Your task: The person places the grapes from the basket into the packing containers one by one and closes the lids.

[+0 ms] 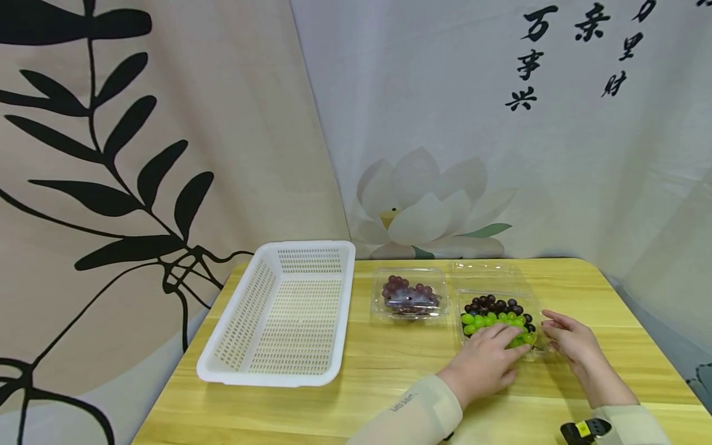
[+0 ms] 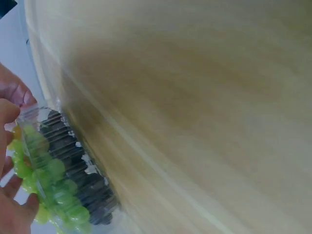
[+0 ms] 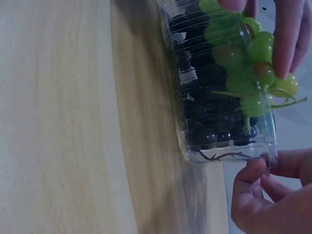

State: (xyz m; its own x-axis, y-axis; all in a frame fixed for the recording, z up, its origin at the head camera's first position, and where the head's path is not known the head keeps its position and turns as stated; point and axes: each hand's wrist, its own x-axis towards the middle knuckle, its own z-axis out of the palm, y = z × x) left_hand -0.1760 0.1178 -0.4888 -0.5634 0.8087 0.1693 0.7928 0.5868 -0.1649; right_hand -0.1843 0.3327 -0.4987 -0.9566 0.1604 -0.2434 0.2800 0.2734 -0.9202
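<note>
A clear plastic box [image 3: 269, 129] with its lid [image 1: 489, 281] folded back holds green grapes [image 1: 485, 319] lying over dark grapes [image 1: 495, 303]. My left hand [image 1: 484, 360] reaches over the near side of the box, its extended fingers resting on the green grapes. At the box's right side, my right hand [image 1: 575, 343] pinches the rim near a corner between thumb and fingers, as the right wrist view shows. A thin green stem [image 3: 287, 101] sticks out over the rim there. Through the ribbed wall, dark grapes show beneath the green ones.
Left of this box stands a second clear box [image 1: 378, 309] with reddish-purple grapes [image 1: 408, 293]. Farther left, a white perforated plastic basket [image 1: 345, 309] sits on the wooden table [image 1: 384, 364]. A printed curtain [image 1: 445, 93] hangs behind the table.
</note>
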